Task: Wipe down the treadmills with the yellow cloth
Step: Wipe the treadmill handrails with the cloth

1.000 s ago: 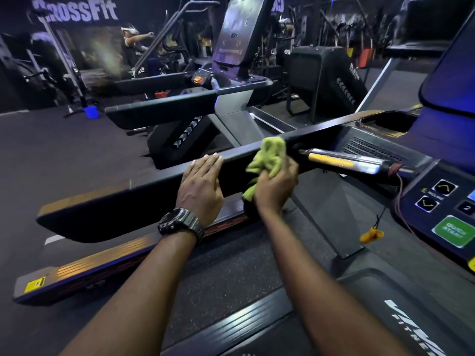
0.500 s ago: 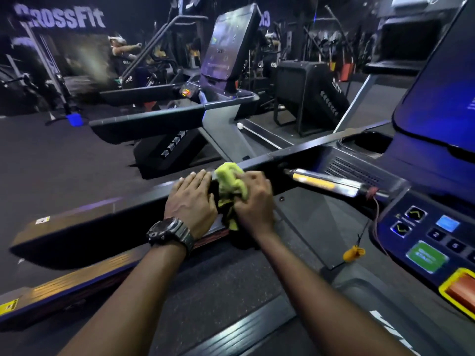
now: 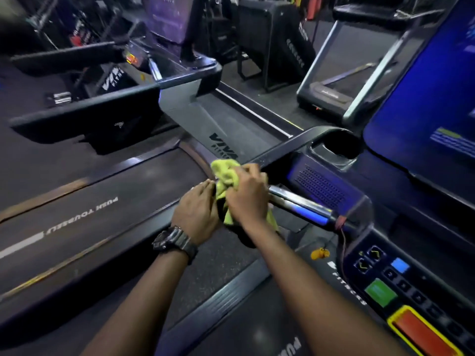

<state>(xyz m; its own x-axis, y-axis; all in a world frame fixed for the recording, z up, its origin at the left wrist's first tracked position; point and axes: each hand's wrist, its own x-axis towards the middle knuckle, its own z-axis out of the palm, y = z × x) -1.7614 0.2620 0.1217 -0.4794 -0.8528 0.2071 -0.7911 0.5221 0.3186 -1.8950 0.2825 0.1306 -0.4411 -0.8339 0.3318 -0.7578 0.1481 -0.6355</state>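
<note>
Here, near the middle of the frame, the right hand (image 3: 245,195) is gripping the yellow cloth (image 3: 225,173), its fingers curled round the bunched fabric and clamping it against the black side rail (image 3: 288,147) of the near treadmill, at the spot where the rail is meeting the chrome handlebar (image 3: 300,204). One end of the cloth is bulging up past the knuckles toward the upper left, and a smaller tail is hanging out below the wrist. The left hand (image 3: 196,209) is lying just to the left of the cloth, fingers straight and pressed together, their tips touching the fabric; whether the palm is resting on the rail cannot be told, since the hand is covering it. A dark wristwatch (image 3: 176,241) is sitting on the left wrist. At the lower right of the frame the console (image 3: 401,286) is showing a green button (image 3: 380,291) and a red stop pad (image 3: 424,332) with a yellow border, while a blue screen (image 3: 431,98) is glowing at the upper right. A small yellow safety clip (image 3: 320,253) is dangling on a red cord below the handlebar. To the left, the belt of a neighbouring treadmill (image 3: 102,209) is running across the frame, and further machines are standing blurred along the top
</note>
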